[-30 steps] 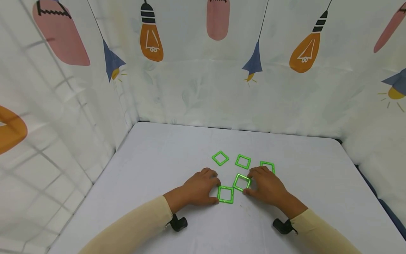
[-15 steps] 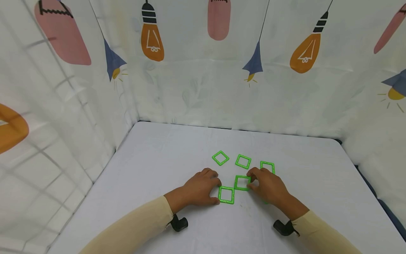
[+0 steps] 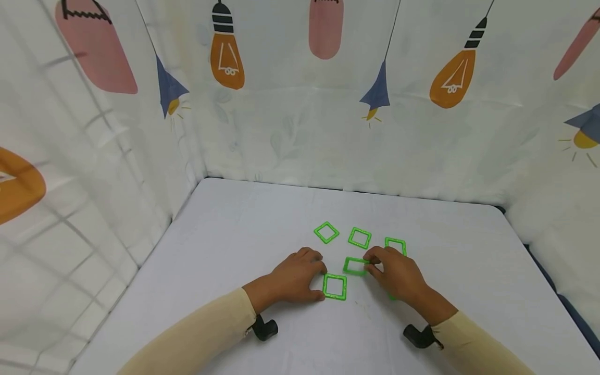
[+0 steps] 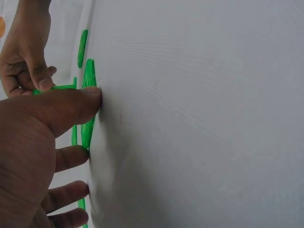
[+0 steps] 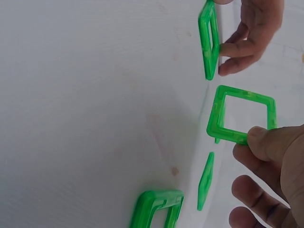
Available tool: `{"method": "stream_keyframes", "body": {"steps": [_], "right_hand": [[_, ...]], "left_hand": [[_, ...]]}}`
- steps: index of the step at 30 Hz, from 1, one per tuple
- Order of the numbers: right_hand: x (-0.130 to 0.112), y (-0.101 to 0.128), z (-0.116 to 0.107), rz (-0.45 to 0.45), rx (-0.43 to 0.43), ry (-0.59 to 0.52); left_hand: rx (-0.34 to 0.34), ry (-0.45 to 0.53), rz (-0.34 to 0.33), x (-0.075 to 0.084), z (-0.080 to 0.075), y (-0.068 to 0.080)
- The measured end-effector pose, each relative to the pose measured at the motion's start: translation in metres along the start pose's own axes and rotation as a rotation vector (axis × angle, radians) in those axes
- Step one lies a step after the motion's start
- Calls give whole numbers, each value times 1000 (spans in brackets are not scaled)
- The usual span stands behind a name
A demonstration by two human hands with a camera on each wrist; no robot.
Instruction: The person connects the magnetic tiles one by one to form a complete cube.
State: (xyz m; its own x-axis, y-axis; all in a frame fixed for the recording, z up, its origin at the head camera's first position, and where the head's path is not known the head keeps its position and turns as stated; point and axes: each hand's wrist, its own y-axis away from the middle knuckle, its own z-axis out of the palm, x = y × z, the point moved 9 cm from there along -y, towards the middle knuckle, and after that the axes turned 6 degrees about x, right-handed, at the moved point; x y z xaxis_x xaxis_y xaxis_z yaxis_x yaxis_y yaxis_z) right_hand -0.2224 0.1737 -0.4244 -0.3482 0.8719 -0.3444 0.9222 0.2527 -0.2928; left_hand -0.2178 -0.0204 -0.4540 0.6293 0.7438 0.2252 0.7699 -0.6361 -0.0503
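Observation:
My left hand (image 3: 297, 276) rests low over the white table and holds a green square frame-shaped tile (image 3: 335, 298) between thumb and forefinger, by its left corners. That tile lies flat, seen nearly edge-on in the left wrist view. Just right of it, my right hand (image 3: 397, 272) pinches a second green square tile (image 5: 216, 114) between thumb and forefinger at its right side. This one is tipped up off the table, its open middle facing the right wrist camera. In the head view its near edge (image 3: 354, 273) stands apart from the left tile.
Behind the hands lie a diamond-turned green tile (image 3: 320, 238), another tile (image 3: 362, 230), and a third (image 3: 395, 240) partly covered by my right hand. A bit of green (image 3: 392, 297) shows beneath the right palm. Patterned white cloth walls (image 3: 290, 130) border the table.
The right hand's tile, earlier beside the left tile's far right corner, has turned, then tipped up and moved slightly away from it. The left hand and its tile stay nearly still.

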Motion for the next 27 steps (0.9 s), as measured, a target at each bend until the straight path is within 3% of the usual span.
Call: {"method": "stream_keyframes", "body": {"steps": [9, 27], "right_hand": [[-10, -5, 1, -48, 34, -8], [-25, -14, 10, -43, -26, 34]], "left_hand": [[8, 6, -9, -1, -1, -1], [14, 14, -4, -1, -1, -2]]}}
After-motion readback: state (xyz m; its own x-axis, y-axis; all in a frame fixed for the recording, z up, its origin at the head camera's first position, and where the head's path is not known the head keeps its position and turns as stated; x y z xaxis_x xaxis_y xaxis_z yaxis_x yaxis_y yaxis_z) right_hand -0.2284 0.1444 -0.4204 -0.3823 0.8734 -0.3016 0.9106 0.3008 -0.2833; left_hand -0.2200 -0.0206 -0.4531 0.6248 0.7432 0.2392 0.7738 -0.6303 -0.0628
